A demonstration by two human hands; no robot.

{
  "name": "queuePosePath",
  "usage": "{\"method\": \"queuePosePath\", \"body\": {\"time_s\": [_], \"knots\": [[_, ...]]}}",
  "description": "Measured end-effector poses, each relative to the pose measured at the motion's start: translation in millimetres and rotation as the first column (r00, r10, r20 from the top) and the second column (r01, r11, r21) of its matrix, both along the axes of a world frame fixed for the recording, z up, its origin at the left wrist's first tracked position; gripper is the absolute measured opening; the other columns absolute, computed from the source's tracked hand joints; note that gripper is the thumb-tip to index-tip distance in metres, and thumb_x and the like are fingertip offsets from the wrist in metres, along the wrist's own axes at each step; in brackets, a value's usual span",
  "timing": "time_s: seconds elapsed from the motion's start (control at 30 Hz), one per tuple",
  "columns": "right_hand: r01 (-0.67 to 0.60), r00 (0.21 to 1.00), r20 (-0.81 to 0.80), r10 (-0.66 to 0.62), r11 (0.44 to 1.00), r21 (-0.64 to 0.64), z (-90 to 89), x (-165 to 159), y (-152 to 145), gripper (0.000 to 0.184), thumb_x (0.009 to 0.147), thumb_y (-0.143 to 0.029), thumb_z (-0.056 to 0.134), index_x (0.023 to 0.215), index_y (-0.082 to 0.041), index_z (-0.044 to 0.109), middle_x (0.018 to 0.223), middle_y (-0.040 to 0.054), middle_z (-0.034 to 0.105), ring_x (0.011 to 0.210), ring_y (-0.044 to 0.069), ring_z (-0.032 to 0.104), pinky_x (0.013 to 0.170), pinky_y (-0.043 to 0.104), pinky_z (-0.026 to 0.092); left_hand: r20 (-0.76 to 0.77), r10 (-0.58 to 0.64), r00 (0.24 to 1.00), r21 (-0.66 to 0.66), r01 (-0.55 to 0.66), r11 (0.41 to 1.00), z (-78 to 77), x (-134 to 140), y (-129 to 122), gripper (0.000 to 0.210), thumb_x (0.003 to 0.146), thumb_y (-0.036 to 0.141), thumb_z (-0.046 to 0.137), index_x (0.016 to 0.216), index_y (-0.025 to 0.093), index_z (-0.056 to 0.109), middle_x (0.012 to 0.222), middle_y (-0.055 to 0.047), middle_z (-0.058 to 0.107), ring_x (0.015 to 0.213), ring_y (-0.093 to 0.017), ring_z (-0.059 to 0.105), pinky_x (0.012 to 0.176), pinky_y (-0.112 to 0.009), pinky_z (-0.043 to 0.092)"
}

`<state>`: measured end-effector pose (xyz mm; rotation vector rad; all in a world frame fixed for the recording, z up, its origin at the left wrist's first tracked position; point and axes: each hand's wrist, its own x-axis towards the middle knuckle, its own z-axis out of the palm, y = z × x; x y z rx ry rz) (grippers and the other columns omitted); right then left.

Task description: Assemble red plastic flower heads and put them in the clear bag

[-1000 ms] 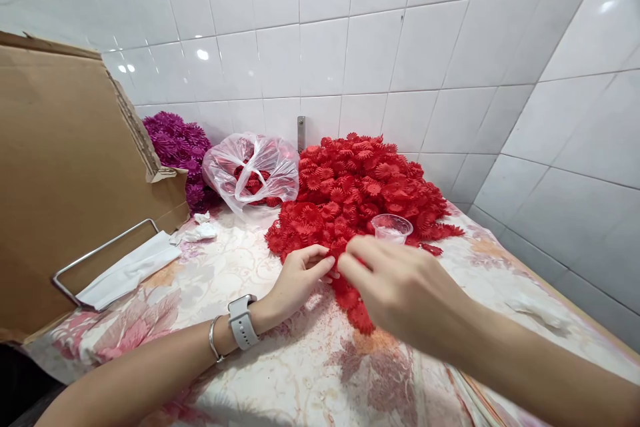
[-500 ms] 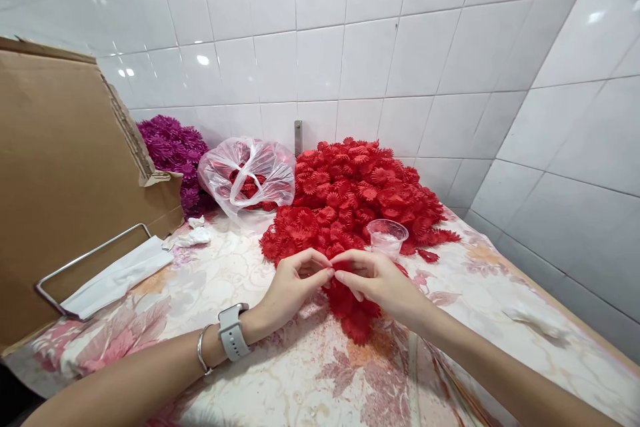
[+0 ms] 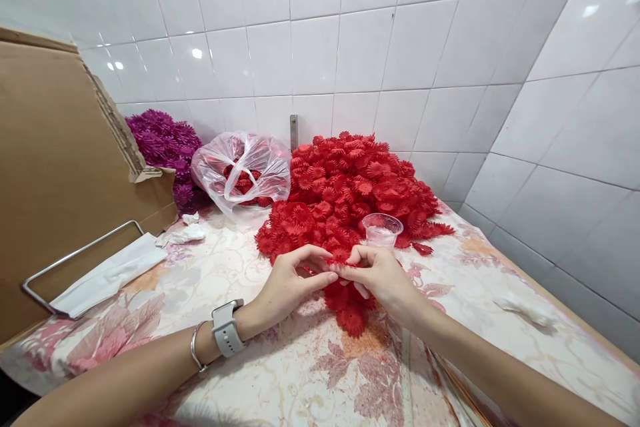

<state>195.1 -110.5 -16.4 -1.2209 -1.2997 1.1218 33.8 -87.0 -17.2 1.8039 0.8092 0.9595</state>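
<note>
My left hand [image 3: 296, 280] and my right hand [image 3: 383, 280] meet at the fingertips over the front of a pile of red artificial flower pieces [image 3: 350, 180]. Between the fingertips is a thin red flower piece [image 3: 345, 264], mostly covered by the fingers. The right thumb and forefinger pinch it; the left thumb and bent fingers close on its left side. Its outline blends with the red pile behind. More red flower pieces [image 3: 350, 318] lie below the hands on the cloth. A clear plastic cup [image 3: 382, 230] stands just behind my right hand.
A knotted clear bag [image 3: 260, 177] with red pieces sits left of the pile, beside a purple flower heap [image 3: 165, 147]. A cardboard box [image 3: 65, 167] and a metal wire frame [image 3: 83, 253] stand left. A tiled wall [image 3: 315, 53] bounds the flowered tablecloth [image 3: 280, 373].
My right fingers have curled and shifted, the thumb now reaching against the left thumb. The left fingers have parted slightly. The whole view has moved a little.
</note>
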Motion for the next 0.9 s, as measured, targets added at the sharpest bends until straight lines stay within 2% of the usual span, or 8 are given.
{"method": "queuePosePath", "body": {"time_s": [0.1, 0.27, 0.5, 0.6, 0.67, 0.73, 0.8, 0.9], "knots": [[-0.057, 0.998, -0.024, 0.056, 0.998, -0.027, -0.6, 1, 0, 0.037, 0.061, -0.037, 0.069, 0.053, -0.018, 0.038, 0.044, -0.0052, 0.053, 0.033, 0.003, 0.033, 0.036, 0.019, 0.017, -0.007, -0.033, 0.999, 0.01, 0.033, 0.999, 0.3, 0, 1, 0.019, 0.072, 0.03, 0.063, 0.085, 0.016, 0.064, 0.083, -0.003, 0.066, 0.077, -0.015, 0.058, 0.072, -0.025, 0.044], [-0.237, 0.971, -0.029, 0.235, 0.966, -0.099, 2.9, 6, 0, 0.028, 0.068, -0.041, 0.062, 0.072, -0.015, 0.055, 0.039, -0.0065, 0.048, 0.034, 0.004, 0.033, 0.038, 0.019, 0.015, 0.024, 0.012, 1.0, -0.016, -0.011, 1.0, -0.2, -1, 9, 0.01, 0.071, 0.025, 0.062, 0.072, 0.015, 0.06, 0.072, 0.0, 0.061, 0.069, -0.013, 0.055, 0.065, -0.023, 0.043], [0.075, 0.978, 0.191, -0.089, 0.994, 0.078, 12.3, 18, -2, 0.022, 0.073, -0.037, 0.055, 0.076, -0.015, 0.058, 0.046, -0.0046, 0.051, 0.038, 0.008, 0.041, 0.042, 0.022, 0.03, 0.253, 0.267, 0.93, -0.104, -0.248, 0.963, -2.8, -11, 35, 0.013, 0.072, 0.027, 0.057, 0.071, 0.018, 0.048, 0.069, 0.003, 0.05, 0.064, -0.011, 0.051, 0.058, -0.024, 0.047], [0.089, 0.872, 0.45, -0.193, 0.966, 0.241, 13.5, 18, -5, 0.031, 0.076, -0.038, 0.053, 0.096, -0.016, 0.061, 0.061, 0.0001, 0.061, 0.049, 0.014, 0.053, 0.055, 0.029, 0.042, 0.169, 0.306, 0.937, 0.078, -0.322, 0.944, 1.3, -14, 40, 0.013, 0.073, 0.029, 0.059, 0.079, 0.018, 0.056, 0.08, 0.0, 0.057, 0.073, -0.013, 0.055, 0.064, -0.024, 0.047], [0.046, 0.765, 0.592, -0.254, 0.939, 0.342, 12.3, 17, -7, 0.037, 0.076, -0.038, 0.054, 0.107, -0.019, 0.059, 0.089, 0.0066, 0.065, 0.068, 0.019, 0.06, 0.069, 0.035, 0.046, 0.062, 0.32, 0.945, 0.262, -0.325, 0.909, 6.5, -18, 44, 0.02, 0.072, 0.03, 0.06, 0.088, 0.018, 0.061, 0.095, -0.004, 0.061, 0.084, -0.016, 0.057, 0.068, -0.024, 0.046], [0.009, 0.681, 0.667, -0.301, 0.915, 0.403, 9.4, 16, -7, 0.035, 0.078, -0.036, 0.052, 0.107, -0.019, 0.061, 0.117, 0.0111, 0.056, 0.086, 0.024, 0.06, 0.081, 0.041, 0.044, -0.059, 0.381, 0.923, 0.43, -0.321, 0.844, 12.5, -26, 53, 0.025, 0.075, 0.031, 0.057, 0.097, 0.019, 0.062, 0.109, -0.006, 0.06, 0.093, -0.018, 0.057, 0.071, -0.024, 0.047], [-0.007, 0.64, 0.696, -0.325, 0.904, 0.428, 5.9, 15, -7, 0.03, 0.081, -0.034, 0.048, 0.102, -0.02, 0.064, 0.13, 0.0123, 0.045, 0.096, 0.026, 0.058, 0.085, 0.044, 0.043, -0.21, 0.522, 0.827, 0.553, -0.34, 0.761, 18.0, -37, 68, 0.026, 0.082, 0.029, 0.047, 0.101, 0.018, 0.061, 0.11, -0.006, 0.061, 0.097, -0.018, 0.057, 0.075, -0.025, 0.046], [-0.037, 0.641, 0.691, -0.335, 0.885, 0.463, 2.1, 13, -5, 0.027, 0.083, -0.031, 0.043, 0.094, -0.019, 0.065, 0.129, 0.0124, 0.045, 0.097, 0.026, 0.059, 0.079, 0.041, 0.048, -0.35, 0.589, 0.728, 0.559, -0.343, 0.755, 23.3, -59, 101, 0.02, 0.08, 0.018, 0.048, 0.086, 0.015, 0.066, 0.092, -0.007, 0.067, 0.088, -0.021, 0.061, 0.08, -0.03, 0.045]]}}
